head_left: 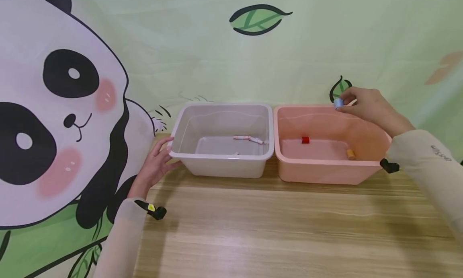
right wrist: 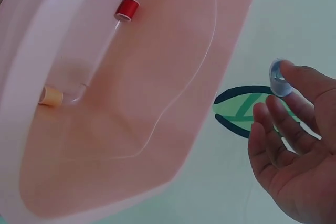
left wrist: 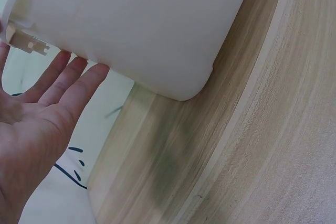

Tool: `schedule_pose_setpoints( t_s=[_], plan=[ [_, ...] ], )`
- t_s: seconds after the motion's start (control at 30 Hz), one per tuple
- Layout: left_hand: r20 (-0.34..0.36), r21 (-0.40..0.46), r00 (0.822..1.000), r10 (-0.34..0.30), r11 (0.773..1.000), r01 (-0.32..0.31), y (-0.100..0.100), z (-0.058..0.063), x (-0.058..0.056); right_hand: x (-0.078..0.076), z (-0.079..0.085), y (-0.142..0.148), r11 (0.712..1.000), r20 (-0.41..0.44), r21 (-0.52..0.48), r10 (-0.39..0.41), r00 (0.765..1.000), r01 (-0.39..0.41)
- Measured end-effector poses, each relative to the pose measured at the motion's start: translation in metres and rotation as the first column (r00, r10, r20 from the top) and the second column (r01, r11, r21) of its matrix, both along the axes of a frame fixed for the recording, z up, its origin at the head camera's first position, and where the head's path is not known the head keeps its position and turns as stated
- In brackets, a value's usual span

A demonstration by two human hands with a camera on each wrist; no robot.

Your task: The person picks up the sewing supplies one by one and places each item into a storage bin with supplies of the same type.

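Between thumb and fingertip, my right hand (head_left: 367,105) pinches a small light blue thread spool (head_left: 338,103). It is held above the back rim of the pink bin (head_left: 318,163), and the right wrist view shows the spool's hollow end (right wrist: 280,77). Inside that bin lie a red spool (head_left: 305,140) and an orange spool (head_left: 350,154), apart from each other. My left hand (head_left: 155,165) is at the left end of the white bin (head_left: 220,157). Its extended fingers (left wrist: 73,80) touch the outer wall below the rim.
Thin pink-and-white pieces (head_left: 248,138) lie on the white bin's floor, with a small pale bit mostly hidden behind its front wall. Both bins stand side by side on a wooden table (head_left: 267,229). Behind them hangs a pale green cloth (head_left: 181,48) with a printed panda.
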State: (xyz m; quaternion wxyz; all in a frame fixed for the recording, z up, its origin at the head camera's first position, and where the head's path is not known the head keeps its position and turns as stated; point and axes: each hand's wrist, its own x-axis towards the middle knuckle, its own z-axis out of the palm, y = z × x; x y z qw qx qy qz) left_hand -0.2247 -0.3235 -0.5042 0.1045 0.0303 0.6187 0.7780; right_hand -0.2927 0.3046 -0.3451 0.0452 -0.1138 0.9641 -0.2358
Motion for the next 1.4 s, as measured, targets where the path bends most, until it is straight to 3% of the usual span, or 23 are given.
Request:
schedule_pose_setpoints(
  t_s=[0.3, 0.5, 0.8, 1.1, 1.27, 1.4],
  plan=[
    [-0.009, 0.012, 1.000, 0.007, 1.000, -0.007, 0.001, -0.002, -0.001, 0.001, 0.001, 0.005, 0.996, 0.083, 0.016, -0.089, 0.993, 0.088],
    [-0.003, 0.015, 1.000, 0.016, 1.000, -0.016, 0.000, -0.001, -0.002, -0.002, 0.001, 0.009, 0.997, 0.032, 0.037, -0.075, 0.997, 0.074],
    [0.002, 0.001, 1.000, -0.003, 1.000, 0.003, 0.002, -0.003, -0.001, 0.002, -0.005, 0.022, 0.997, 0.116, 0.052, -0.059, 0.991, 0.053],
    [0.001, -0.003, 1.000, 0.013, 1.000, -0.013, 0.000, -0.001, 0.000, 0.013, -0.006, 0.021, 0.999, 0.006, 0.026, -0.036, 0.999, 0.036],
    [-0.005, -0.001, 1.000, 0.017, 1.000, -0.017, 0.001, -0.002, 0.000, 0.034, -0.008, 0.015, 1.000, -0.100, 0.011, -0.014, 0.995, 0.015],
    [-0.015, -0.026, 1.000, 0.027, 0.999, -0.027, 0.003, -0.001, 0.002, 0.058, -0.016, 0.005, 1.000, -0.214, 0.012, 0.023, 0.977, -0.021]
  ],
)
